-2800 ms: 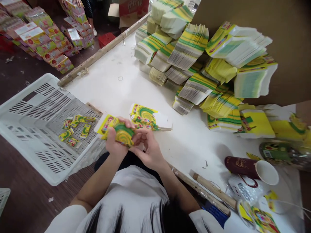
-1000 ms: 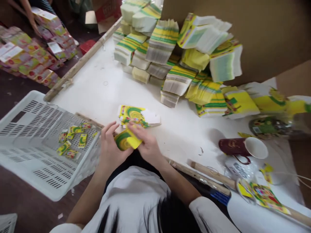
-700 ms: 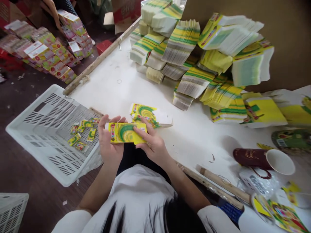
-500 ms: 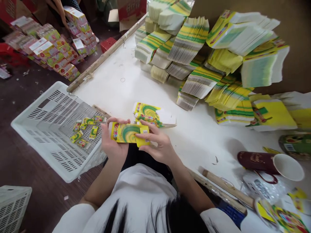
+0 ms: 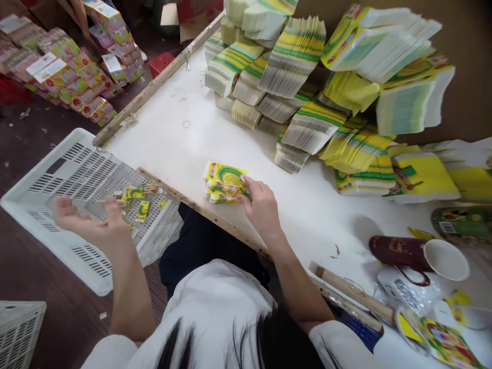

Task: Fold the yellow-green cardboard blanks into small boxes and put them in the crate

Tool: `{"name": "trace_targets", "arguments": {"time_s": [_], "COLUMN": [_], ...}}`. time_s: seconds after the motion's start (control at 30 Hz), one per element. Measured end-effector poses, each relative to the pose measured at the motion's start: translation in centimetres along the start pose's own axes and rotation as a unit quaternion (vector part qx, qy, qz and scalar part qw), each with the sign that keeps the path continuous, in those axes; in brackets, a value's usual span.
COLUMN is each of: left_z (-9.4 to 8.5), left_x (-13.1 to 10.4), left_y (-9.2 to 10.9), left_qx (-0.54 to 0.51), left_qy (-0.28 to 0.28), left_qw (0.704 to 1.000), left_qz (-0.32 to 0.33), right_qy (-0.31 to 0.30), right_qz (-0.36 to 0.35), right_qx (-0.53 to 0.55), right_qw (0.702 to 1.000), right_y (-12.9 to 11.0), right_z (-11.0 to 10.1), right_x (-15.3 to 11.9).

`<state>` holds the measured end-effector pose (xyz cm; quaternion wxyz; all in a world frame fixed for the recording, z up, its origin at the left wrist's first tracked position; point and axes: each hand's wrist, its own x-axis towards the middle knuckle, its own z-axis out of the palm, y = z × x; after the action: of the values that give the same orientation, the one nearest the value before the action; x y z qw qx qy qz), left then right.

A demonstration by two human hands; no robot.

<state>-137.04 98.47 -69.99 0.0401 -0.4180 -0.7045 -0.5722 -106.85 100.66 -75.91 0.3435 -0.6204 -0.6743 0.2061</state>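
Observation:
Over the white plastic crate (image 5: 49,177), my left hand (image 5: 94,220) is turned palm up with its fingers apart, slightly blurred, and nothing can be seen held in it. Small yellow boxes (image 5: 142,210) lie on the crate's perforated bottom, partly hidden behind that hand. On the white table, my right hand (image 5: 262,205) has its thumb and fingers closed on the right end of a small pile of flat yellow cartons (image 5: 226,179). The pile's left end, with printed green swirls, stays uncovered.
Bundles of yellow-green cartons (image 5: 294,56) are heaped along the back of the white table (image 5: 161,123). A maroon mug (image 5: 400,253) lies on its side at the right. Pink boxes (image 5: 63,74) are stacked on the floor, with a person's arm (image 5: 75,18) behind them.
My hands have parted: the left moved leftward over the crate, and the right reached the carton pile. The yellow box held between them is no longer there. The view has shifted slightly.

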Motion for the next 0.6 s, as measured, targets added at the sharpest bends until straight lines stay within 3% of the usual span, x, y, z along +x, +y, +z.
{"name": "trace_targets", "arguments": {"time_s": [0.1,0.2,0.3,0.47,0.53,0.6], "left_z": [0.4,2.2,3.9,4.9,5.2,5.5], "left_x": [-1.4,-4.6,-8.1,-11.2,-10.9,-10.3], "left_y": [-0.1,1.2,3.2,7.4,8.7,9.4], "left_qx": [-0.066,-0.204,-0.336,-0.492,-0.538,-0.579], "left_qy": [-0.066,-0.171,-0.269,-0.387,-0.373,-0.309], "left_qw": [0.995,0.958,0.878,0.708,0.671,0.669], "left_qz": [-0.024,-0.104,-0.210,-0.327,-0.348,-0.347], "right_qy": [-0.003,0.047,0.046,-0.089,-0.117,-0.152], "right_qz": [0.002,0.012,0.033,0.012,0.000,-0.013], "right_qx": [-0.020,0.030,0.177,0.363,0.411,0.447], "right_qw": [1.000,0.998,0.983,0.928,0.904,0.882], "right_y": [0.3,-0.6,-2.1,-4.2,-4.6,-4.9], "right_z": [0.4,0.0,-0.8,-1.3,-1.3,-1.1], "right_x": [0.3,-0.1,-1.3,-4.0,-4.7,-5.1]}}
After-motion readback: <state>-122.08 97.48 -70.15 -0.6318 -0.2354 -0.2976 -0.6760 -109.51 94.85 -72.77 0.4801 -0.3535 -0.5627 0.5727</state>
